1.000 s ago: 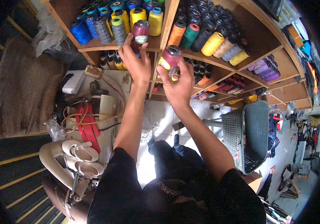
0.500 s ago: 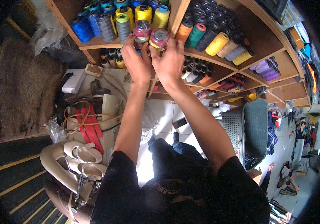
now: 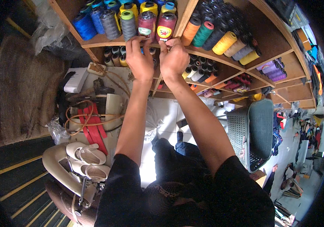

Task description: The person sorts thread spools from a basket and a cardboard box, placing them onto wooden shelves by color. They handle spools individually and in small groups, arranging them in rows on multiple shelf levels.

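Two maroon thread spools in clear wrap stand upright side by side at the front of the upper shelf: the left maroon spool (image 3: 147,23) and the right maroon spool (image 3: 166,24), which has a yellow label. At the foot of the left one is my left hand (image 3: 140,62), its bent fingers apart at the shelf's front edge. My right hand (image 3: 174,60) is below the right spool, fingers curled and thumb apart, with the tips by its base. Neither hand is wrapped round a spool. A grey spool (image 3: 128,28) with a green top stands just left of them.
The wooden shelf (image 3: 192,19) has a divider to the right, with orange, green and black spools beyond it. Lower compartments hold more spools. At left, a sewing machine table (image 3: 113,72) carries cables and red strips; beige shoes (image 3: 90,155) sit nearer. A grey basket (image 3: 238,125) stands right.
The two maroon spools, earlier tipped toward me with both hands round them, now stand upright on the shelf. My hands have let go of their sides and dropped to their bases.
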Demonstrator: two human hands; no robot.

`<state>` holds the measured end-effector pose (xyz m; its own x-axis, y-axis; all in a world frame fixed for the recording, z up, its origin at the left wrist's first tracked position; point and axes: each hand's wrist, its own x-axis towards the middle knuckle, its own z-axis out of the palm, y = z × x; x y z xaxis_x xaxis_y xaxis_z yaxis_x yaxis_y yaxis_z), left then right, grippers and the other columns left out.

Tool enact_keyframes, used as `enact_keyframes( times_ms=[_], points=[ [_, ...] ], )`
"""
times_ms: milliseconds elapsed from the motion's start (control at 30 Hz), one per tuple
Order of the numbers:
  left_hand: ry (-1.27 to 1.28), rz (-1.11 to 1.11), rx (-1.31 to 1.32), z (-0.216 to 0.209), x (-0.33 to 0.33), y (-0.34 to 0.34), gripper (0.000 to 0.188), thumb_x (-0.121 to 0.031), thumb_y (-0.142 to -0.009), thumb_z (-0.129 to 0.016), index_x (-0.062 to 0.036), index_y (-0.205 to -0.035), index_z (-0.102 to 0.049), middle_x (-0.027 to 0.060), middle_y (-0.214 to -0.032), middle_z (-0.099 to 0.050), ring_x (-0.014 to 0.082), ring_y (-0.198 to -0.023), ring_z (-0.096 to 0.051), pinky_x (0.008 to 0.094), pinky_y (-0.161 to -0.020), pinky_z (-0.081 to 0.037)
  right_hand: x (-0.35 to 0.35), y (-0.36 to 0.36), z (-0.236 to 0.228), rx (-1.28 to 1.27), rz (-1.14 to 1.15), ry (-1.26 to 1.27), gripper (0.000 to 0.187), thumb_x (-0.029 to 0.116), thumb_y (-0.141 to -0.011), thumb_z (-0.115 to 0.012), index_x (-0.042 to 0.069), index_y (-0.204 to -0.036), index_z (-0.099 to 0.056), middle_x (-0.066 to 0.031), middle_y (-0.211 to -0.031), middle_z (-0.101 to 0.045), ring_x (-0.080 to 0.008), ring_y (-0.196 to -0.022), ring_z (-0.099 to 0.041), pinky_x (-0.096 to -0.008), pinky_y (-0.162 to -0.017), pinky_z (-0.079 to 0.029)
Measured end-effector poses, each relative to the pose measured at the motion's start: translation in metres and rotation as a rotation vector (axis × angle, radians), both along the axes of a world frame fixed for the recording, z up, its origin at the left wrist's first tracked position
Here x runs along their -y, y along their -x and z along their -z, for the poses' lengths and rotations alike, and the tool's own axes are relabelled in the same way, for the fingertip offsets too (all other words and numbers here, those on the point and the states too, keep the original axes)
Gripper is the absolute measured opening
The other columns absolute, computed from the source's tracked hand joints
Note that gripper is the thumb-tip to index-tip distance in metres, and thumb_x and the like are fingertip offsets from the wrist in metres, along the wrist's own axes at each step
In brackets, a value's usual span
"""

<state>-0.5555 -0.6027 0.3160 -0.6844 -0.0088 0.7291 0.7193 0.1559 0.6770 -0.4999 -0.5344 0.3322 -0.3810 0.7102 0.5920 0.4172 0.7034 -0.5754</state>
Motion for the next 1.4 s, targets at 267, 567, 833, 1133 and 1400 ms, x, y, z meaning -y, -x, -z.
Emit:
enact_keyframes(
  times_ms=[267, 567, 833, 1133, 1400],
  points=[
    [0.114, -0.068, 0.006, 0.003, 0.003, -0.006, 0.02, -0.006, -0.083, -0.075, -0.0032, -0.098, -0.063, 0.014, -0.095, -0.063, 0.0357, -0.094, -0.056, 0.0456, -0.085, -0.044, 0.012, -0.1, 0.069, 0.317, -0.374, 0.272, 0.024, 0.027, -0.089, -0.069, 0.004, -0.084, -0.064, -0.0156, -0.071, -0.068, -0.0336, -0.07, -0.069, -0.0451, -0.065, -0.053],
    [0.061, 0.039, 0.112, 0.073, 0.043, -0.068, 0.03, -0.009, -0.086, -0.078, -0.0006, -0.103, -0.055, 0.0103, -0.095, -0.057, 0.0221, -0.088, -0.056, 0.0339, -0.08, -0.048, 0.037, -0.496, 0.184, 1.399, 0.061, 0.893, 0.072, 0.063, -0.097, -0.037, 0.001, -0.095, -0.074, -0.0207, -0.098, -0.072, -0.0347, -0.097, -0.068, -0.0444, -0.088, -0.051],
    [0.417, 0.259, 0.433, 0.111, 0.068, -0.18, 0.027, -0.013, -0.09, -0.072, -0.0006, -0.106, -0.054, 0.0073, -0.093, -0.054, 0.0183, -0.08, -0.049, 0.0334, -0.071, -0.045, 0.169, -0.69, 0.219, 1.098, 0.551, 1.439, 0.078, 0.065, -0.097, -0.031, 0.001, -0.133, -0.058, -0.0211, -0.129, -0.063, -0.0371, -0.124, -0.057, -0.0455, -0.107, -0.041],
    [0.589, 0.895, 0.425, 0.111, -0.002, -0.301, 0.036, -0.014, -0.09, -0.071, 0.0011, -0.117, -0.054, 0.0112, -0.103, -0.057, 0.0191, -0.087, -0.055, 0.0322, -0.079, -0.047, 0.238, -0.699, 0.197, 0.66, 0.752, 1.55, 0.07, 0.059, -0.1, -0.033, 0.01, -0.149, -0.041, -0.0241, -0.127, -0.063, -0.0405, -0.118, -0.06, -0.0505, -0.101, -0.045],
    [0.717, 1.334, 0.299, 0.079, -0.047, -0.499, 0.033, -0.013, -0.089, -0.072, -0.0007, -0.115, -0.056, 0.0081, -0.104, -0.06, 0.0171, -0.088, -0.056, 0.0331, -0.08, -0.046, 0.256, -0.753, 0.202, 0.351, 0.865, 1.303, 0.06, 0.053, -0.1, -0.042, 0.015, -0.147, -0.047, -0.0193, -0.102, -0.072, -0.0433, -0.101, -0.066, -0.052, -0.09, -0.051]
  ],
)
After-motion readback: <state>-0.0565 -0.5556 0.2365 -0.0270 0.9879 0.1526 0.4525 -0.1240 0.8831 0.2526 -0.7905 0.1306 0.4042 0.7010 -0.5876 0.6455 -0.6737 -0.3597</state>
